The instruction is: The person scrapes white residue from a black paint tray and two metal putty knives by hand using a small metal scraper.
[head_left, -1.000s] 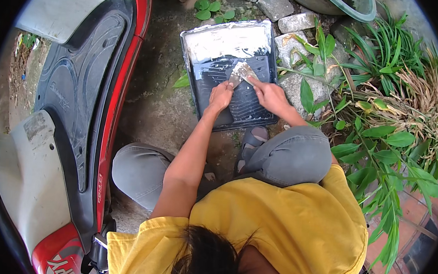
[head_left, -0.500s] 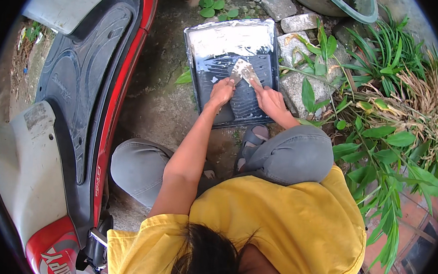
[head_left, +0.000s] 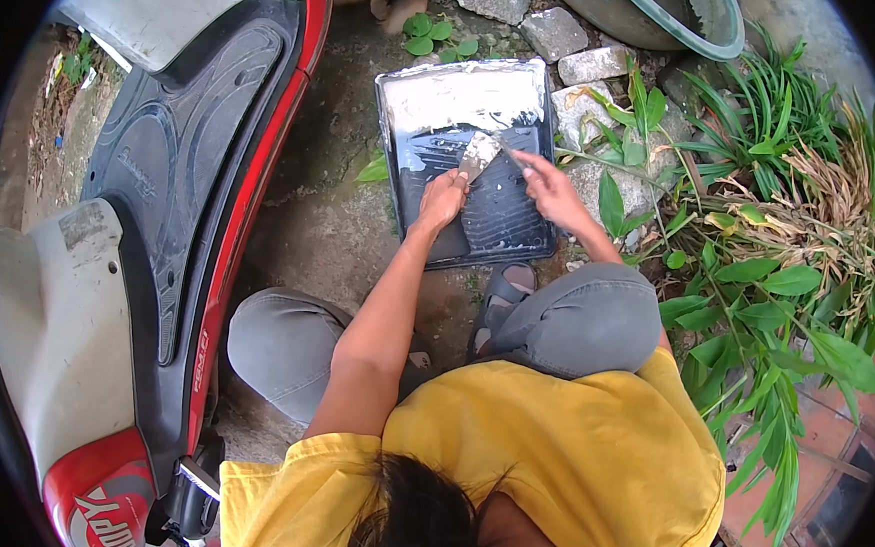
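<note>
A black paint tray (head_left: 509, 223) lies on the ground before me, thick white paste (head_left: 458, 96) spread across its far end. My left hand (head_left: 444, 200) is closed around a putty knife (head_left: 481, 156), whose broad blade, smeared with white, points away over the ribbed part of the tray. My right hand (head_left: 555, 194) grips a second putty knife (head_left: 509, 149), turned nearly edge-on, its tip close to the first blade. Whether the two blades touch I cannot tell. Both handles are mostly hidden by my fingers.
A red and white motor scooter (head_left: 176, 207) stands close on my left. Stone and concrete blocks (head_left: 595, 67) line the tray's far right side, below a large basin (head_left: 693, 23). Leafy plants (head_left: 777, 284) crowd the right.
My right hand has drawn its putty knife off the left one's blade and turned it edge-on, up and to the right. My left hand keeps its hold.
</note>
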Motion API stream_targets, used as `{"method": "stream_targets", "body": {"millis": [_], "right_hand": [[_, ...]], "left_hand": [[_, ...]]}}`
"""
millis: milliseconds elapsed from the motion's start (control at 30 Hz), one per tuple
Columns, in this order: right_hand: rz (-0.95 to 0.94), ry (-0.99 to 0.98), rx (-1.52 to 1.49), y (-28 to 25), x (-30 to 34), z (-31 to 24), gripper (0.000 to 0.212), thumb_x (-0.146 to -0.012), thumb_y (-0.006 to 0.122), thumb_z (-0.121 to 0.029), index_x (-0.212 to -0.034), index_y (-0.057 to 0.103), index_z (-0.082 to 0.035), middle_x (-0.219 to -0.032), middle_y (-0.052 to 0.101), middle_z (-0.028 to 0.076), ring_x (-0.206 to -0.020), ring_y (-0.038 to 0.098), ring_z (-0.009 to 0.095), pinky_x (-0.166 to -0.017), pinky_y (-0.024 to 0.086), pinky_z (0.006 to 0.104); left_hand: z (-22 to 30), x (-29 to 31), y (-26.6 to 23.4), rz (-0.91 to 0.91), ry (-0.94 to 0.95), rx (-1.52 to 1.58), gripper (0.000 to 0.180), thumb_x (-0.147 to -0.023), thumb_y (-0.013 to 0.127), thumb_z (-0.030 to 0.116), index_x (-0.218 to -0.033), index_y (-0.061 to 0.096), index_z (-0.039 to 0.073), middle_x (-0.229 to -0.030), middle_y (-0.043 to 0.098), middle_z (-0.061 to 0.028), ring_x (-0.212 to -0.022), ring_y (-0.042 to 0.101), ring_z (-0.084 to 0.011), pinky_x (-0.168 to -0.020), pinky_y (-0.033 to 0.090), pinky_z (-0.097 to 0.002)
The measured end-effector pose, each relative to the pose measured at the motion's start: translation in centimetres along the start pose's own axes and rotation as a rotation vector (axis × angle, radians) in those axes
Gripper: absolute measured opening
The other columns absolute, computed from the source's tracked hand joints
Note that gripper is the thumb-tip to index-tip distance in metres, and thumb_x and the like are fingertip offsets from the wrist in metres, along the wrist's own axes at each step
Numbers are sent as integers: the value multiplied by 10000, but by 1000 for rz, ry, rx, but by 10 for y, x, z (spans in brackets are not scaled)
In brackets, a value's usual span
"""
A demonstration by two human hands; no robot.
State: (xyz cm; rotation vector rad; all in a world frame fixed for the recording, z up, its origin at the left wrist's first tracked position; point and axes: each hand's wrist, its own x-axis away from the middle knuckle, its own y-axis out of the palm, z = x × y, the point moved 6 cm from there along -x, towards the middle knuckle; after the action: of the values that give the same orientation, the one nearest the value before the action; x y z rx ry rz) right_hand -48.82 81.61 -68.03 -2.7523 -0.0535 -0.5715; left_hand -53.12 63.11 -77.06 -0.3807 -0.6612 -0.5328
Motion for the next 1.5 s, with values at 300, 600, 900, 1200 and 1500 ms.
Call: {"method": "stream_targets", "body": {"millis": [300,600,900,1200,1500], "right_hand": [[366,-469,556,-12,5,-21,459,-928,523,-184,-1373,454,-270,-771,581,156,-617,583,382,-550,479,446],[270,-295,749,3,21,-20,486,-913,551,-144,-1372,462,-279,-756,544,138,-616,569,354,-551,460,440],[314,-471,242,-31,30,-16,408,-941,550,-167,-1340,481,-123,-844,648,74,-621,601,155,-578,491,346],[233,-110,15,-40,-14,-14,348,-1009,417,-210,-1317,445,-50,-711,574,0,-482,442,45,-441,371,197],[291,-60,41,-16,-23,0,307,-975,464,-159,-1253,543,-54,-633,558,13,-578,496,86,-561,410,262]], "left_hand": [[44,5,16,-154,-7,295,296,-968,442,353,-822,493,101,-586,448,26,-451,365,-70,-398,293,-239],[50,12,-9,-172,-26,502,273,-980,429,343,-844,455,108,-604,432,24,-450,340,-55,-381,273,-215],[57,4,-25,64,175,151,327,-969,448,316,-803,561,57,-590,513,4,-517,432,-81,-485,327,-259],[59,9,-10,-94,71,335,268,-977,425,314,-886,521,81,-619,482,22,-499,406,-71,-423,327,-235],[47,4,-14,34,104,202,340,-965,409,311,-852,592,48,-603,565,-26,-555,525,-131,-559,412,-316]]}}
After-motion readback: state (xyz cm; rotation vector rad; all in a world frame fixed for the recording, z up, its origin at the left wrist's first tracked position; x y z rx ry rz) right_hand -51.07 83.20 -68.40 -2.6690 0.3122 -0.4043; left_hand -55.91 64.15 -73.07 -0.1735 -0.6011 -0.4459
